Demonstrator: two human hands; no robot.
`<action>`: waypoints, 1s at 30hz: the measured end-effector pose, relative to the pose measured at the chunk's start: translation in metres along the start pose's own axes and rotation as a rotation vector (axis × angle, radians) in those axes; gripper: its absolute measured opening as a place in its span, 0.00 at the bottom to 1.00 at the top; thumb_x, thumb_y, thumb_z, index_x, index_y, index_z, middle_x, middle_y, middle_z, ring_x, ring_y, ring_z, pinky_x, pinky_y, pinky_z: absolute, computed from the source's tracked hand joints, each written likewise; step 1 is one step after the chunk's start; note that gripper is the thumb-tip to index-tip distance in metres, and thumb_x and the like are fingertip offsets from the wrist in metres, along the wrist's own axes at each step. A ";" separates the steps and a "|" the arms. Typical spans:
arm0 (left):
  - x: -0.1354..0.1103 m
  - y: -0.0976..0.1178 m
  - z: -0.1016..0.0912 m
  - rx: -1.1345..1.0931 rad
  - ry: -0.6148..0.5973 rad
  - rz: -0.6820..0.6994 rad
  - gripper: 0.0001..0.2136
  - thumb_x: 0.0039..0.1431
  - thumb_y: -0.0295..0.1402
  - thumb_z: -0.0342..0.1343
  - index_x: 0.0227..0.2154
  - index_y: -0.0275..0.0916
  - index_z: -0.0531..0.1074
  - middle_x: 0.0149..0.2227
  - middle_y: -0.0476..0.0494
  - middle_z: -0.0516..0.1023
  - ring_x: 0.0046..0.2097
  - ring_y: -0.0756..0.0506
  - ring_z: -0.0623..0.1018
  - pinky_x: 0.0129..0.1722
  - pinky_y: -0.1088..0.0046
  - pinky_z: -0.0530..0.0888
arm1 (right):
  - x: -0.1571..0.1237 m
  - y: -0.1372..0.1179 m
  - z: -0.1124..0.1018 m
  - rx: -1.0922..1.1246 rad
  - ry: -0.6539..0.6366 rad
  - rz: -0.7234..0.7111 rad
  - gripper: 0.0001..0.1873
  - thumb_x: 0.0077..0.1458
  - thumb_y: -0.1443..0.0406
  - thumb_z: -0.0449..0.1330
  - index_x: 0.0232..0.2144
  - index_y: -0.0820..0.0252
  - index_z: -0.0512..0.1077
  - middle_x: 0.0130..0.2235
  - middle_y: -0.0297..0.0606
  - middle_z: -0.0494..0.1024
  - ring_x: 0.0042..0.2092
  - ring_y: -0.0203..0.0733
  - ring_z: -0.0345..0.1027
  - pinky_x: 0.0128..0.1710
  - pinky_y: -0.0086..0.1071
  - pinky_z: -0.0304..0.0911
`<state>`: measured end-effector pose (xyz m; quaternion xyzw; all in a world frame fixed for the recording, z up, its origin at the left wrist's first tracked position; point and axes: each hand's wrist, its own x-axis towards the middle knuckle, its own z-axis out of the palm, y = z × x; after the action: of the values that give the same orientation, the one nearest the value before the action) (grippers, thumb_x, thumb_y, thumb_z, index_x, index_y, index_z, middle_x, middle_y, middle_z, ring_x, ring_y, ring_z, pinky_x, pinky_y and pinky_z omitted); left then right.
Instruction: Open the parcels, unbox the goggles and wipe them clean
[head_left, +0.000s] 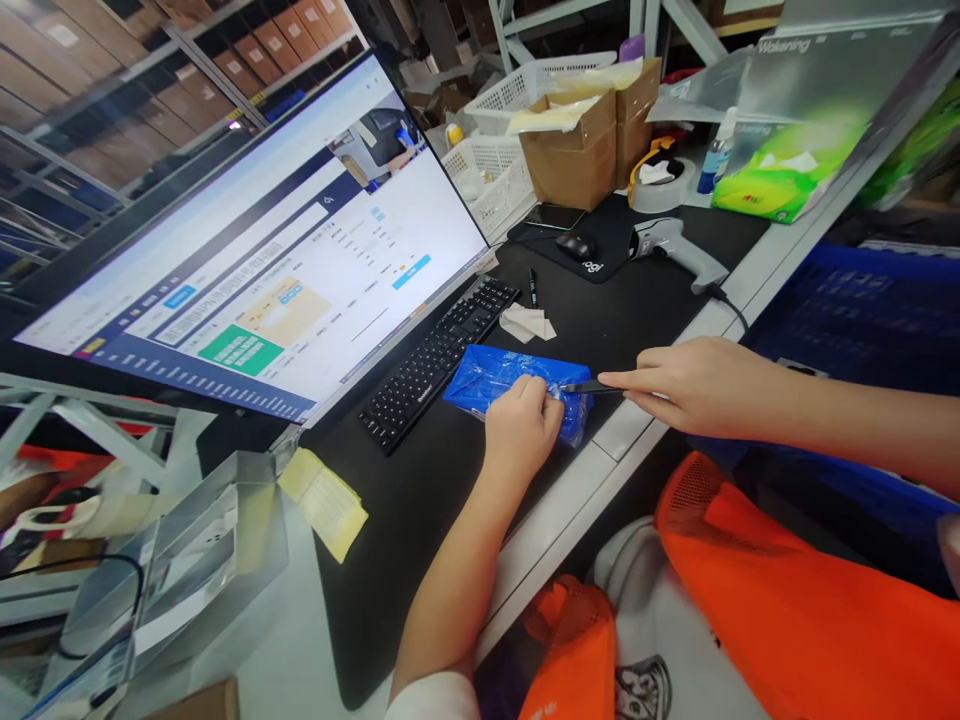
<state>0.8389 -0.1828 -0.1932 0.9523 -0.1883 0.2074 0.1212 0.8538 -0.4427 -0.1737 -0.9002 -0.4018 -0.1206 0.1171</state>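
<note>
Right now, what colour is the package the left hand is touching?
The package is bright blue; it shows in the head view.

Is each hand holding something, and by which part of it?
The left hand holds the blue package at its near side; the right hand holds a slim dark tool by the end farther from the package.
</note>
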 end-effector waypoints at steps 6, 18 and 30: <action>-0.001 -0.001 0.000 -0.028 0.019 0.008 0.11 0.61 0.24 0.48 0.23 0.42 0.59 0.25 0.49 0.68 0.28 0.48 0.68 0.30 0.70 0.60 | 0.009 -0.008 0.000 -0.043 -0.036 0.024 0.23 0.71 0.60 0.48 0.59 0.49 0.77 0.31 0.39 0.76 0.24 0.35 0.56 0.26 0.36 0.37; 0.000 -0.002 -0.003 -0.073 -0.016 0.007 0.11 0.62 0.25 0.47 0.25 0.42 0.58 0.27 0.49 0.69 0.29 0.47 0.68 0.30 0.69 0.60 | -0.004 0.011 -0.023 -0.034 -0.037 0.091 0.21 0.69 0.61 0.53 0.58 0.50 0.77 0.33 0.37 0.78 0.29 0.36 0.63 0.28 0.33 0.40; -0.001 -0.001 -0.004 -0.068 -0.018 -0.003 0.11 0.62 0.25 0.47 0.25 0.43 0.53 0.26 0.49 0.67 0.29 0.47 0.67 0.31 0.67 0.58 | 0.017 -0.002 -0.015 -0.014 -0.129 -0.034 0.21 0.69 0.62 0.52 0.58 0.49 0.77 0.33 0.38 0.78 0.28 0.35 0.64 0.28 0.32 0.39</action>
<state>0.8372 -0.1799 -0.1899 0.9497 -0.1950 0.1923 0.1521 0.8609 -0.4344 -0.1538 -0.8999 -0.4229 -0.0672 0.0825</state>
